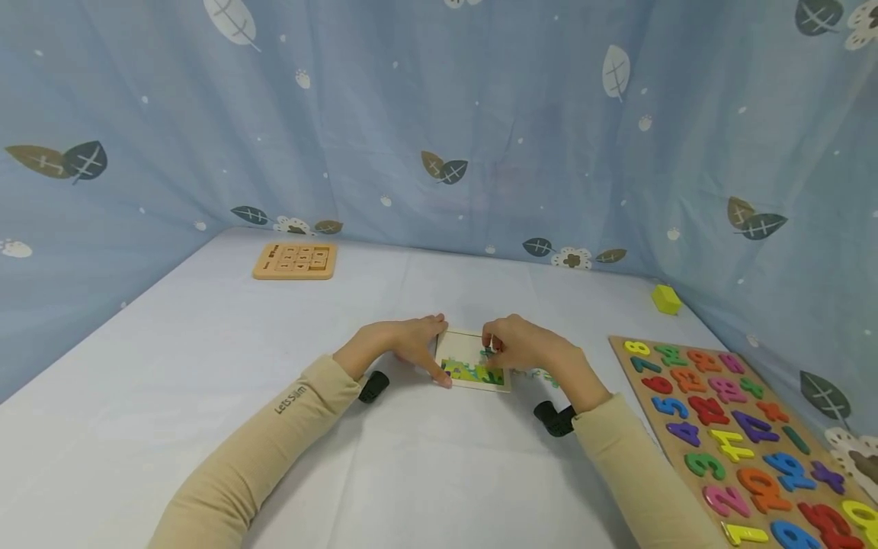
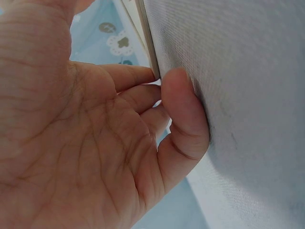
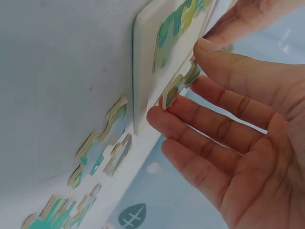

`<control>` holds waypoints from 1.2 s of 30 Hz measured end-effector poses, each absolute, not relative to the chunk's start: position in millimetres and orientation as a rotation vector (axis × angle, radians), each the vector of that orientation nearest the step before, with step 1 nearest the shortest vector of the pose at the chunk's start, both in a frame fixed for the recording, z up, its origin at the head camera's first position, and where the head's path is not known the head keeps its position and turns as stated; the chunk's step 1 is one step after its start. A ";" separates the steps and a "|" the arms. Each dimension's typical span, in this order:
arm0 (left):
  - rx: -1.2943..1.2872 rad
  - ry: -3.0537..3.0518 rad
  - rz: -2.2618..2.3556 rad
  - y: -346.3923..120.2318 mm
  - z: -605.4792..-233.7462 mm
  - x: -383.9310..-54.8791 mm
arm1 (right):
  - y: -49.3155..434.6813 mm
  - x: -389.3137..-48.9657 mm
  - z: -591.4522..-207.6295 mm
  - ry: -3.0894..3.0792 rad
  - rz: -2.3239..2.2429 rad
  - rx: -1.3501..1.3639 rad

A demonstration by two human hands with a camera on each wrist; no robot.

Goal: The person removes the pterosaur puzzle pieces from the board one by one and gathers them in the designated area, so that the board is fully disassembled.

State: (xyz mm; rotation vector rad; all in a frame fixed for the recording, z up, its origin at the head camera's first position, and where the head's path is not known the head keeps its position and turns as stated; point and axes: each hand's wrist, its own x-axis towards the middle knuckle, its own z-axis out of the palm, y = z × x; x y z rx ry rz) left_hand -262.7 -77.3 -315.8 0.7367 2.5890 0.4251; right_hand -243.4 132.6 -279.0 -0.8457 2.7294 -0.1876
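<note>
A shallow wooden jigsaw tray (image 1: 456, 348) lies on the table, with joined green and yellow pieces (image 1: 473, 372) along its near side. My left hand (image 1: 413, 341) rests at the tray's left edge, fingers toward the far corner and thumb toward the near one. In the left wrist view, its fingertips touch the tray's side and the thumb (image 2: 183, 107) lies on the cloth. My right hand (image 1: 523, 345) pinches a jigsaw piece (image 3: 176, 90) between thumb and fingers, over the right part of the tray. Loose jigsaw pieces (image 3: 101, 149) lie just right of the tray, partly hidden by this hand in the head view.
A board of coloured numbers and letters (image 1: 713, 412) lies at the right. A yellow block (image 1: 666, 299) sits at the back right, a wooden sliding number puzzle (image 1: 295, 261) at the back left. Behind the white-covered table (image 1: 411, 473) hangs a blue curtain (image 1: 384, 99).
</note>
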 end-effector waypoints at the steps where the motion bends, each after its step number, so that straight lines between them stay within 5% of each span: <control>1: 0.736 2.588 0.429 -77.4 -315.9 -262.6 | 133.5 -243.1 -278.7 2.731 -0.199 -0.847; 36: 0.754 2.588 0.397 -78.4 -315.6 -263.2 | 129.7 -245.1 -293.7 2.737 -0.291 -0.909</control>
